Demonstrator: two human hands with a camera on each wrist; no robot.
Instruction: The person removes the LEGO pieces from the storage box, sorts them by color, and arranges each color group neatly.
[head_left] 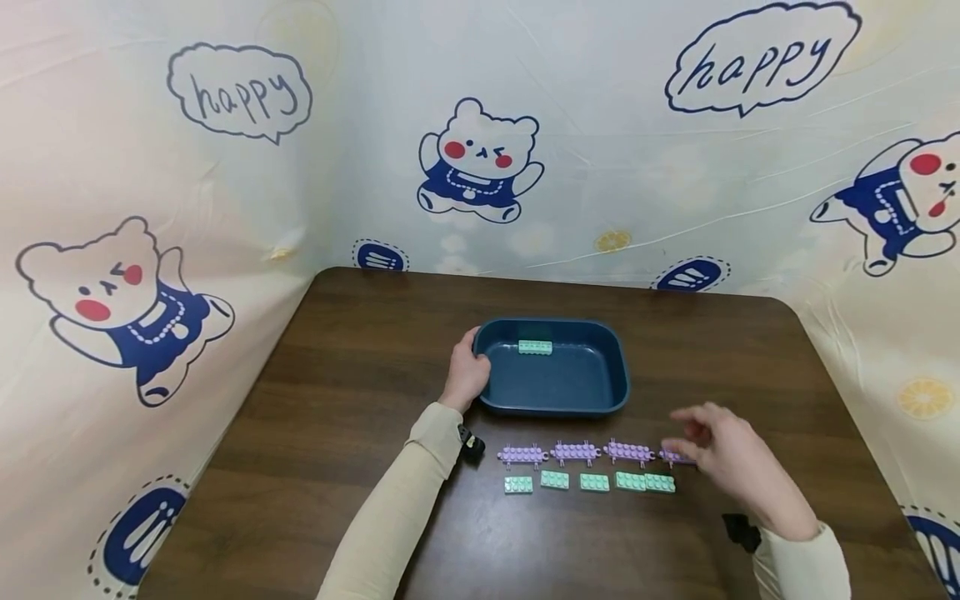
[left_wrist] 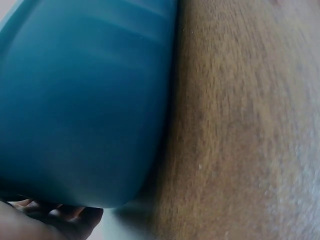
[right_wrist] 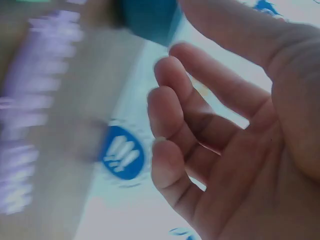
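My left hand [head_left: 467,371] grips the left end of a dark blue plastic basin [head_left: 570,385], thumb over the rim. In the left wrist view its fingers [left_wrist: 87,220] curl by the basin's outer wall [left_wrist: 85,105]. Inside the basin, near its back wall, lies a mint-green toy brick [head_left: 535,347]. My right hand [head_left: 735,458] hovers over the right end of a row of purple studded bricks [head_left: 575,451] with side pegs, partly covering the last one [head_left: 672,457]. Its fingers [right_wrist: 167,112] are loosely bent and hold nothing in the right wrist view.
Several mint-green bricks [head_left: 594,482] lie in a row in front of the purple ones; the two rightmost touch or nearly touch. Everything stands on a dark brown wooden table [head_left: 360,367]. A printed cloth [head_left: 600,167] with bears hangs behind and beside it.
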